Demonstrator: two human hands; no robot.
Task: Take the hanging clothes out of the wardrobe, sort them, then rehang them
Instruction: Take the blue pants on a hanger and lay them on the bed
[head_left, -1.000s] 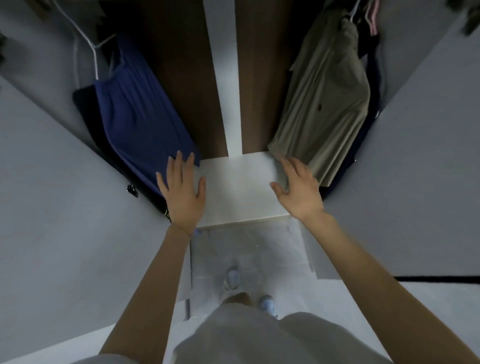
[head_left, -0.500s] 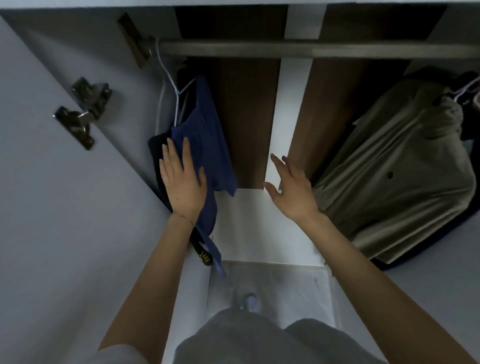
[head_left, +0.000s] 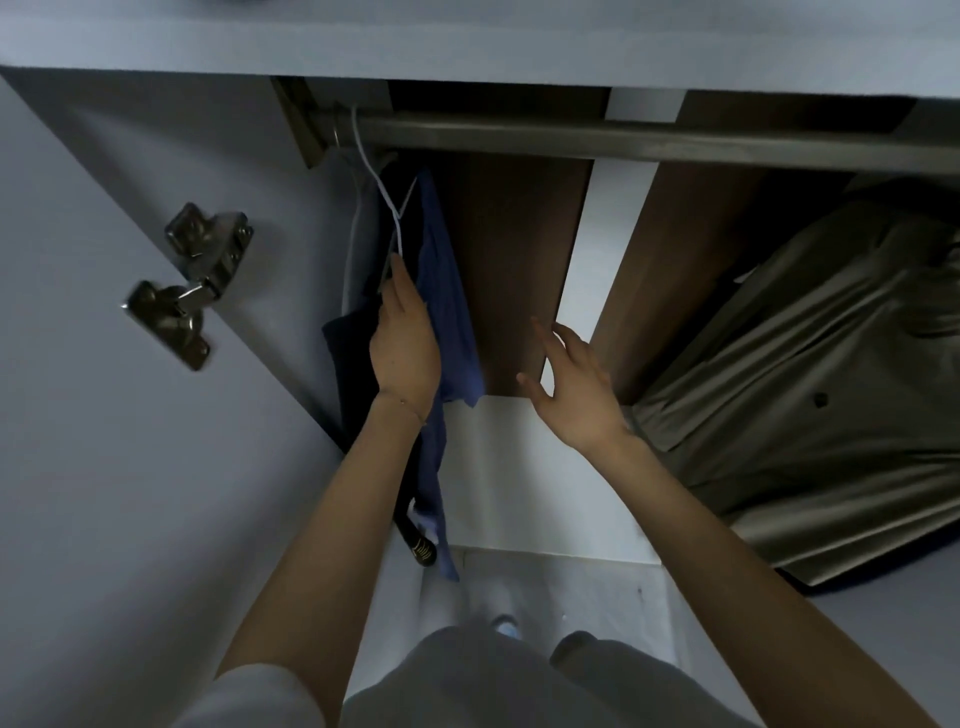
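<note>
Left hand (head_left: 405, 345) lies with straight fingers flat on the blue shirt (head_left: 449, 291), fingertips at the neck of its white hanger (head_left: 399, 236) on the rail (head_left: 623, 139). I see my right hand (head_left: 574, 387) spread and holding nothing, between that shirt and the khaki garment (head_left: 810, 374). Gold marks on a dark tag (head_left: 422, 545) below are too small for me to read.

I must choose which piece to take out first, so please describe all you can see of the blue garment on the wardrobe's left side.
The blue garment is thin, soft-looking cloth, plain, with no print visible. It hangs on a white wire hanger hooked over the metal rail at the left end, and drapes down in loose folds. A dark garment hangs beside it. The left hand lies against its upper part, fingers straight.
</note>
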